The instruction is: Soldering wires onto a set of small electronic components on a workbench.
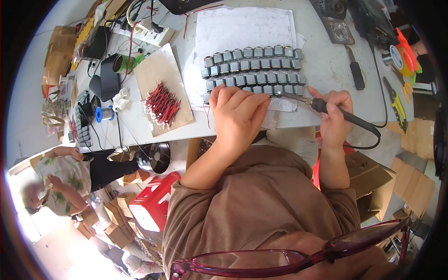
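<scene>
My right hand grips a soldering iron by its dark handle. The iron's metal tip points left, at the front row of small grey box-shaped metal parts, which stand in several curved rows on white paper. Over the left part of that front row is my left hand, fingers pinched close to the iron's tip. Whatever those fingers hold is too small or hidden to make out. A thin red wire hangs down at the table edge beside my left wrist.
Left of the rows, a pile of short red wires lies on a board. Further left are a blue solder spool and a power strip. A knife and cutters lie right. Another person is at the far left.
</scene>
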{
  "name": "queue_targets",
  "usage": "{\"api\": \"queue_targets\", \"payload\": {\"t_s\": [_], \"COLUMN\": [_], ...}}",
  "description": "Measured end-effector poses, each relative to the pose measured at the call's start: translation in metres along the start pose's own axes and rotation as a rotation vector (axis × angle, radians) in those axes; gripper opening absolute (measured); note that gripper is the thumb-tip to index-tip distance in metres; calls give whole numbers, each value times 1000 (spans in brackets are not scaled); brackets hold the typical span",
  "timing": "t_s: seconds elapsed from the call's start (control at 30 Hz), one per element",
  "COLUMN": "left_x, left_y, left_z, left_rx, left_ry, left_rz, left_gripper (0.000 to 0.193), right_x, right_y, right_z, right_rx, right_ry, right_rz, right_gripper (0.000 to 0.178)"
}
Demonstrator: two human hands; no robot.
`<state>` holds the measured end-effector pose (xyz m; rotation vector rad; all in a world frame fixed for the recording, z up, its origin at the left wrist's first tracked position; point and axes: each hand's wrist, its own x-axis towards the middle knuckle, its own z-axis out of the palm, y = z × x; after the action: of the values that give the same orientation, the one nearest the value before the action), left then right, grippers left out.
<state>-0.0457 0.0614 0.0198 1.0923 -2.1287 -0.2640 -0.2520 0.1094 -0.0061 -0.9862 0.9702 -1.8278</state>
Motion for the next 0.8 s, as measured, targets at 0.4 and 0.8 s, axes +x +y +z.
{"api": "queue_targets", "payload": {"t_s": [0.4, 0.8], "left_x": [6, 9], "left_y": [5, 6], "left_z": [10, 10], "left_rx": [-30, -32], "left_ry": [10, -17], "left_rz": [-4, -24], "left_gripper": [10, 9], "right_x": [-3, -2], "right_y": [1, 1], "right_z": [-1, 2], "right_rx": [-83, -106], "right_ry": [-42, -59], "right_rz": [-15, -8], "right_gripper": [9, 8]}}
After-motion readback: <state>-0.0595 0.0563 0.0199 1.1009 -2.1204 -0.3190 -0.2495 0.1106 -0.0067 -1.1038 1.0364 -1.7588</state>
